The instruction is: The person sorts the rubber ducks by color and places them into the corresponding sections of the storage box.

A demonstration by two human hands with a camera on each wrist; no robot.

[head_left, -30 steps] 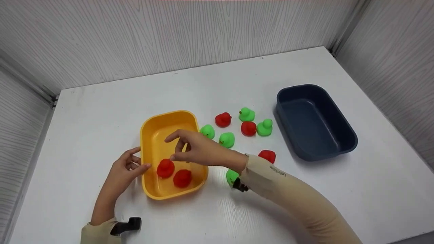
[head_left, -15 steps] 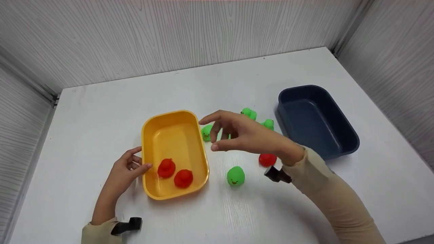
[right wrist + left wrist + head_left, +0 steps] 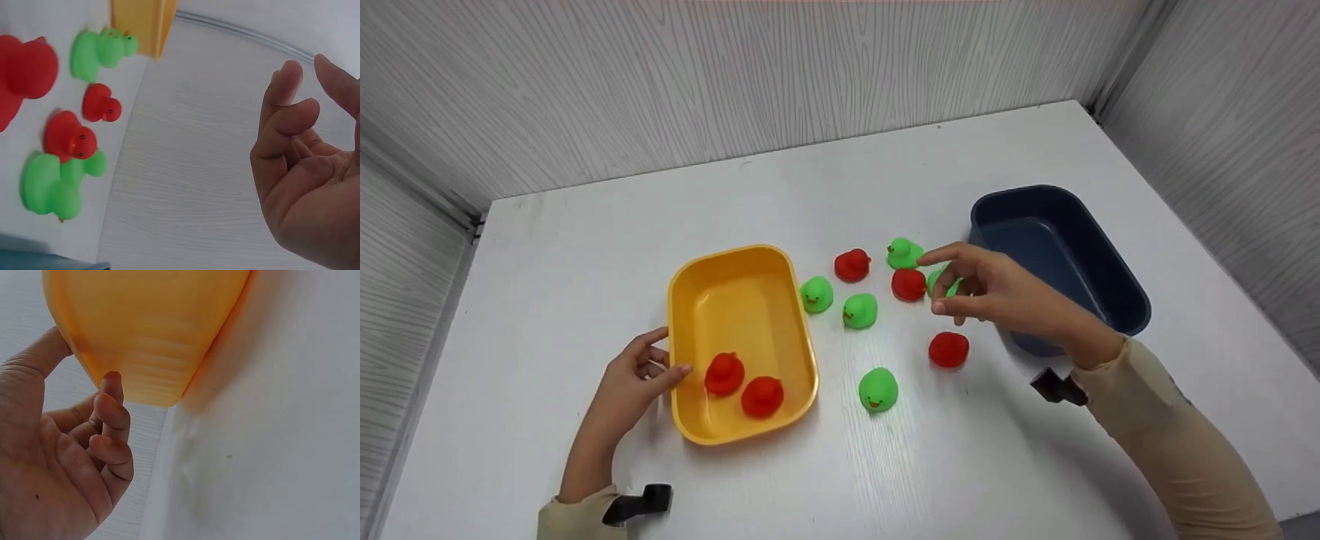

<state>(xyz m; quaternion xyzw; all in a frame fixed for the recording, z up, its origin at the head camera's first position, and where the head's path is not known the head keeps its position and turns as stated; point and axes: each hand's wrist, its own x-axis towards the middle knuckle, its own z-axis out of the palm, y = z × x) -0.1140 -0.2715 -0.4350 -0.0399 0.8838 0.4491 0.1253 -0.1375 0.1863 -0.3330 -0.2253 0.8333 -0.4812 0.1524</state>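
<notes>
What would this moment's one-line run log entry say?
left hand: touching yellow tub | right hand: empty, over green duck | tub: two red ducks

Five red ducks [image 3: 724, 373], five green ducks [image 3: 877, 389]
</notes>
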